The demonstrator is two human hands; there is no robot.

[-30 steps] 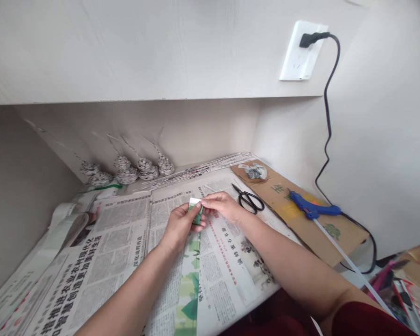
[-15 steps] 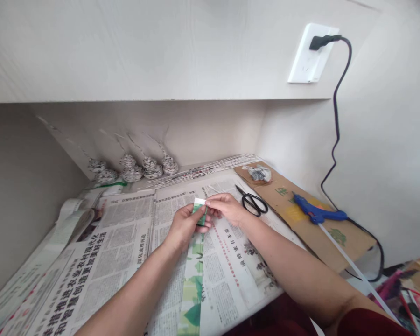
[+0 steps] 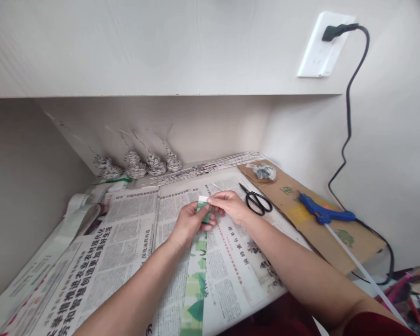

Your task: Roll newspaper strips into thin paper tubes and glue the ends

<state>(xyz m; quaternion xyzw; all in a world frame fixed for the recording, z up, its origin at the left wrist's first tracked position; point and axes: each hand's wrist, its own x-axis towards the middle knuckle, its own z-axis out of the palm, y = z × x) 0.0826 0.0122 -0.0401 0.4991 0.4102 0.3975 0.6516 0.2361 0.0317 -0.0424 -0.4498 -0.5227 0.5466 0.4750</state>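
I see the left hand (image 3: 189, 221) and the right hand (image 3: 228, 205) both pinching one flat, leaf-printed strip (image 3: 196, 284) between them. Beyond the left hand I count four knobbly, double-bulbed paper coils (image 3: 156, 166); just right of the right hand, one pair of loop-handled scissors (image 3: 249, 192).

Strip (image 3: 195, 277) over newspaper (image 3: 129, 231) | scissors (image 3: 249, 192) left of cardboard (image 3: 327, 249) | glue gun (image 3: 332, 214) on cardboard

Two hands, one left hand (image 3: 191, 223) and one right hand (image 3: 231, 206). One green strip (image 3: 195, 282), one pair of scissors (image 3: 248, 192), one glue gun (image 3: 322, 213), one glue stick (image 3: 364, 272), one cardboard piece (image 3: 315, 236), one crumpled wad (image 3: 264, 171). Four coiled shapes (image 3: 136, 169). One socket (image 3: 310, 63), one plug (image 3: 332, 33). Many paper rods (image 3: 206, 167), too bunched to count.
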